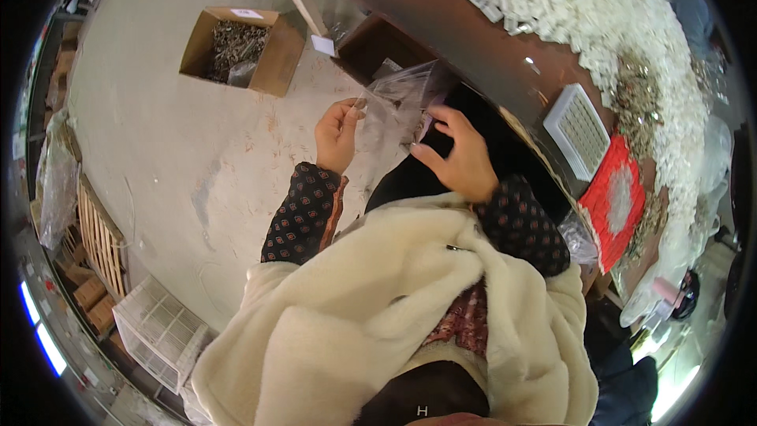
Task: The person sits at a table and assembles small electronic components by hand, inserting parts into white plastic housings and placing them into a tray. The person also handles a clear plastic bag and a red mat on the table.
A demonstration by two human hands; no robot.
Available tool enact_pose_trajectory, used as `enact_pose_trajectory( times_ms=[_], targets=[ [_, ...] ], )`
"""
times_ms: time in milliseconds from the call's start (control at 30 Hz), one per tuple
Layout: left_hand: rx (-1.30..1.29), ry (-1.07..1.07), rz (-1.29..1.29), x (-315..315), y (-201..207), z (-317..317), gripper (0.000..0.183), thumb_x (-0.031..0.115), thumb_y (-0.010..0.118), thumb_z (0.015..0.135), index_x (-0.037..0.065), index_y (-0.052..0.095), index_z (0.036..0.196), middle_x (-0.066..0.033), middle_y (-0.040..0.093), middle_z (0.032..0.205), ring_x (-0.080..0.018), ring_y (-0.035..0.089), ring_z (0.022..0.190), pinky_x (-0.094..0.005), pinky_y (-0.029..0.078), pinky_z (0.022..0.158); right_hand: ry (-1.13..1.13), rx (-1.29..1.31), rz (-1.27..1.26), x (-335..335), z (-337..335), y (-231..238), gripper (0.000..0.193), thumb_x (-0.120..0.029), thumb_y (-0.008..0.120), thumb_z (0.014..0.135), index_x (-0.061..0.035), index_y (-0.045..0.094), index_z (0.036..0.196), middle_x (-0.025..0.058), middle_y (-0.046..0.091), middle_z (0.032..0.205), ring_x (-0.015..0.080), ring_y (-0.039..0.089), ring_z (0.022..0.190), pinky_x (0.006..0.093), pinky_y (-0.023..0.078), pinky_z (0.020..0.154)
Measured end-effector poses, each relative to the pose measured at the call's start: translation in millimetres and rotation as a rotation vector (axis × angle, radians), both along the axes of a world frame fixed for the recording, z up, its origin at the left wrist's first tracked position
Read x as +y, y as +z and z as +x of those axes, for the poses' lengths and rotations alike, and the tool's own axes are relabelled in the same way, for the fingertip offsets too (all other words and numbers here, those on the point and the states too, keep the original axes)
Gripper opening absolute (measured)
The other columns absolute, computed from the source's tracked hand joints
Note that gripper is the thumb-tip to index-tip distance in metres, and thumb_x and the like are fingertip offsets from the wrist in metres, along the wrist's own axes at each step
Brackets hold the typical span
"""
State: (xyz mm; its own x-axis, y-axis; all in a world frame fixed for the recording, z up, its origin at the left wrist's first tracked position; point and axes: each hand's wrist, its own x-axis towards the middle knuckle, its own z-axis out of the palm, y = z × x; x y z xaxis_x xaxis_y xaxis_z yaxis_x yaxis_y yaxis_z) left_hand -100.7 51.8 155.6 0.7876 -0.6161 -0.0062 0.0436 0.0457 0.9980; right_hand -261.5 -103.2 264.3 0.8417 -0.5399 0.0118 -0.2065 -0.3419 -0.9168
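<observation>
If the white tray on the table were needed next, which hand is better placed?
Probably the right hand: it is nearer the white tray, thumb and fingers spread apart. The left hand is farther off and pinches the clear bag.

Brown table (445, 4) bears white pieces (587, 12), white tray (577, 132), red sheet (601, 199); floor (158, 134) bears cardboard box (277, 59).

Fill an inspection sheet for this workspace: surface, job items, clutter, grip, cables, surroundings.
Surface: brown table, partly covered by a heap of small white pieces.
Job items: clear plastic bag, held in front of the body.
Clutter: white tray and red sheet near the table's edge.
Grip: left hand pinches the bag; right hand open beside it, contact unclear.
Cables: nothing seen.
Surroundings: cardboard box on the floor; white wire crate at lower left.
</observation>
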Motion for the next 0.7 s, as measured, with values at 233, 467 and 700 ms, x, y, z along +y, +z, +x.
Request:
enact_pose_trajectory(
  times_ms=[233,467,700],
  targets=[
    [-0.443,-0.296,0.113,-35,35,-35,0.017,0.013,0.055,0.096,-0.001,0.062,0.102,-0.0137,0.067,0.104,-0.0214,0.062,0.093,-0.0304,0.047,0.085,-0.326,0.019,0.955,-32,-30,-54,0.017,-0.016,0.067,0.089,-0.003,0.063,0.099,0.0038,0.064,0.09,0.013,0.063,0.077,0.029,0.056,0.069],
    [-0.7,-0.628,0.151,-90,41,-55,0.044,0.018,0.057,0.089,0.005,0.051,0.132,-0.0193,0.053,0.132,-0.0371,0.048,0.122,-0.0434,0.039,0.102,-0.517,0.234,0.83,-67,-119,-56,0.016,-0.016,0.068,0.088,-0.0048,0.064,0.098,0.0009,0.059,0.078,0.0106,0.058,0.066,0.0263,0.054,0.061],
    [-0.941,-0.849,0.377,-123,23,-94,0.064,0.02,0.067,0.083,0.009,0.043,0.141,-0.0175,0.03,0.152,-0.0374,0.023,0.141,-0.0434,0.022,0.116,-0.605,0.143,1.082,-61,-150,-69,0.025,-0.02,0.072,0.087,-0.0015,0.063,0.102,0.0038,0.063,0.084,0.0132,0.062,0.071,0.0294,0.056,0.066]
  ],
)
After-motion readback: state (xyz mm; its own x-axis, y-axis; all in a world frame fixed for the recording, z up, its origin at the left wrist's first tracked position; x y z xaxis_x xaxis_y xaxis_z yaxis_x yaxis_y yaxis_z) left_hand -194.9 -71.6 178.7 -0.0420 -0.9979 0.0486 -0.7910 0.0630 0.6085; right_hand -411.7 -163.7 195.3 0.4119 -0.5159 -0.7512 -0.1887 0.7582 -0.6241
